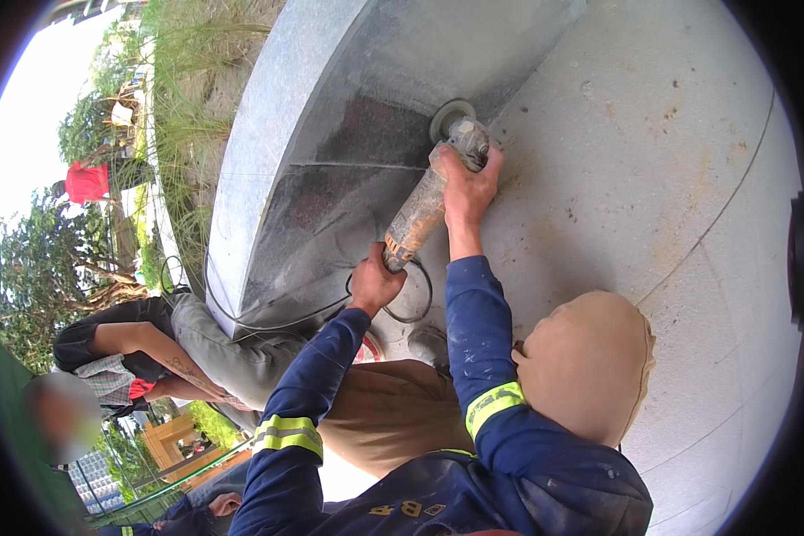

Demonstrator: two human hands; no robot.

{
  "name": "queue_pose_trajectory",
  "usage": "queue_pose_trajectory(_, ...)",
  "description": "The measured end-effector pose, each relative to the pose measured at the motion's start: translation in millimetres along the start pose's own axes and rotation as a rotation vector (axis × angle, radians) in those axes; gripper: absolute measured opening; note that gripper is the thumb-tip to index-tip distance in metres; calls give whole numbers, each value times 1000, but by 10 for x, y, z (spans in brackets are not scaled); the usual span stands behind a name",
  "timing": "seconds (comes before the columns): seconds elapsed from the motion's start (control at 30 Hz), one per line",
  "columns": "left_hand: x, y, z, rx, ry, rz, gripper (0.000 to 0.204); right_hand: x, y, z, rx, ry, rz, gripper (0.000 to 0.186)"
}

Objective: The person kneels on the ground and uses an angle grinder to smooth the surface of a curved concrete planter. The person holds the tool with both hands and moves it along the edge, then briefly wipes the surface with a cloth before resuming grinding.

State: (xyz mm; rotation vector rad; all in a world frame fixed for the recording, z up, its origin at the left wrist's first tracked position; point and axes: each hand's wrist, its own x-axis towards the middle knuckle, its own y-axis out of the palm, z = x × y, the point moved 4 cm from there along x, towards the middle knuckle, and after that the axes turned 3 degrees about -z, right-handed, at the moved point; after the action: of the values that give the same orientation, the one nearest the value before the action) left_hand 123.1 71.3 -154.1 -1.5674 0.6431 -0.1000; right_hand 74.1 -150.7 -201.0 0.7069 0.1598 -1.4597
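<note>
An angle grinder (417, 219), dusty with orange patches on its body, is held in both of my hands. My left hand (376, 283) is closed around its rear end, by the cord. Farther forward, my right hand (470, 189) wraps the body just behind the metal gear head. The round grinding disc (452, 120) is at the face of a low grey stone wall (348, 134), near its base; I cannot tell whether it touches. Around the disc the wall face has dark, reddish patches, and a thin seam runs across it.
A black cord (241, 322) loops from the grinder past the wall's end. At the left sits a person in grey trousers (232, 344), close to the wall. Grass (188, 116) grows behind the wall. Scattered grit lies on the concrete floor (616, 179); my bent brown-trousered knee (590, 366) is right of my right arm.
</note>
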Motion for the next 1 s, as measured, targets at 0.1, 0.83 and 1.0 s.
queue_pose_trajectory(0.1,0,36,66,-48,20,-17,47,-79,52,139,11,-34,38,72)
queue_pose_trajectory(0.83,0,52,48,25,-24,67,51,-16,-24,5,-39,85,-30,67)
queue_pose_trajectory(1.0,-14,75,197,-117,25,-48,49,-223,140,289,-54,-88,57,75)
